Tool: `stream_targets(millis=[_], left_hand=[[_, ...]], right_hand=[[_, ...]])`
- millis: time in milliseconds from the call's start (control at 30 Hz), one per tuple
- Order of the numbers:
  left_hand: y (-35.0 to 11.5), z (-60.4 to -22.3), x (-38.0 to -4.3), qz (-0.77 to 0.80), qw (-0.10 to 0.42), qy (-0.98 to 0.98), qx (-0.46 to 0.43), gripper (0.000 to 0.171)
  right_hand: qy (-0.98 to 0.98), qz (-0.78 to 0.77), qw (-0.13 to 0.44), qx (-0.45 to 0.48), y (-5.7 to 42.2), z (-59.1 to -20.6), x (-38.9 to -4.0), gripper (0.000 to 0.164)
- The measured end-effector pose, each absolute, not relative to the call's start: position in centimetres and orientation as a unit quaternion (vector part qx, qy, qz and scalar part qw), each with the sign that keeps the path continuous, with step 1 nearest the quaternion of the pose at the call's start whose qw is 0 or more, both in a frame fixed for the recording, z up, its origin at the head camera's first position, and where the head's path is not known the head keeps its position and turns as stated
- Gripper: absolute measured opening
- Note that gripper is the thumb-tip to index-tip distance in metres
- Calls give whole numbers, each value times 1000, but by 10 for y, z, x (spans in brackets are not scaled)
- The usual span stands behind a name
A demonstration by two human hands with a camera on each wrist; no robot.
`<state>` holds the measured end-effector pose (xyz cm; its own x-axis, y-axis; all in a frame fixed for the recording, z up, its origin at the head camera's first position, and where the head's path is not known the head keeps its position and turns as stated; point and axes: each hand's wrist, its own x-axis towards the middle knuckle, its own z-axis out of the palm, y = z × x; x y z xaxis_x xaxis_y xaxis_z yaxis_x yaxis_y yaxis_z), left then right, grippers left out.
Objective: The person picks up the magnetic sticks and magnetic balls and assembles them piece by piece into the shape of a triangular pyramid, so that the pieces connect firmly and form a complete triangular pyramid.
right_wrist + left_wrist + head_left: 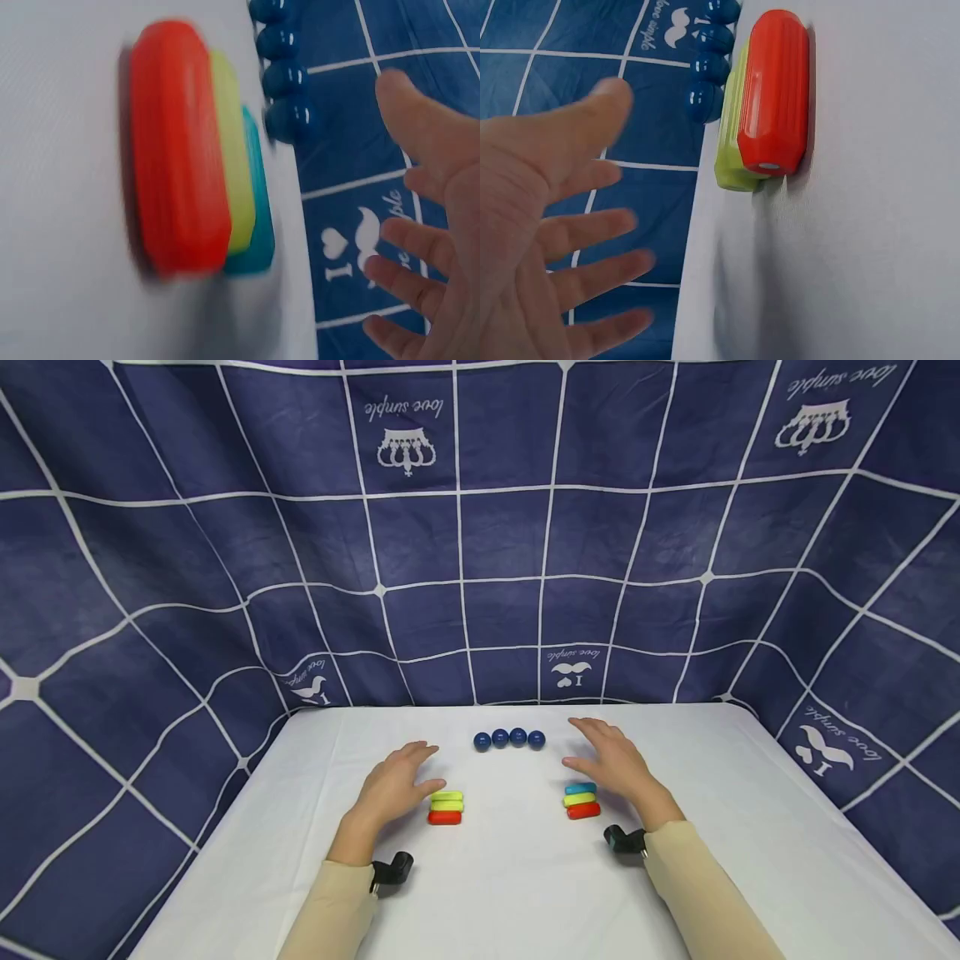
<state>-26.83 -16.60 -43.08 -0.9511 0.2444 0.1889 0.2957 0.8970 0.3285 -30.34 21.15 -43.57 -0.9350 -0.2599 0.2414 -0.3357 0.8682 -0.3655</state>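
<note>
Left hand (393, 787) just outside left blocks (446, 807), right hand (615, 764) just outside right blocks (581, 800), both empty, fingers loose; blocks on table (510, 877), long axes roughly side-to-side, seemingly untouched, right wrist view blurred

Perhaps a makeshift booth: printed navy curtains (500, 535) hang round a white-covered table (510, 885)
</note>
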Motion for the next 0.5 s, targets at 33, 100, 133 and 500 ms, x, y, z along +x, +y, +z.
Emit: stream_targets(millis=[33,100,133,500], left_hand=[[-165,-432,-268,-189,65,-970,-140,56],[-164,-433,-269,-213,51,-966,-139,48],[-163,-435,-269,-223,45,-964,-138,45],[-159,-447,-270,-255,1,-957,-139,26]], right_hand=[[-959,225,83,151,210,-436,-306,75],[-950,269,66,145,206,-438,-312,70],[-944,293,56,140,204,-439,-314,68],[-906,411,-15,101,178,-451,-340,54]])
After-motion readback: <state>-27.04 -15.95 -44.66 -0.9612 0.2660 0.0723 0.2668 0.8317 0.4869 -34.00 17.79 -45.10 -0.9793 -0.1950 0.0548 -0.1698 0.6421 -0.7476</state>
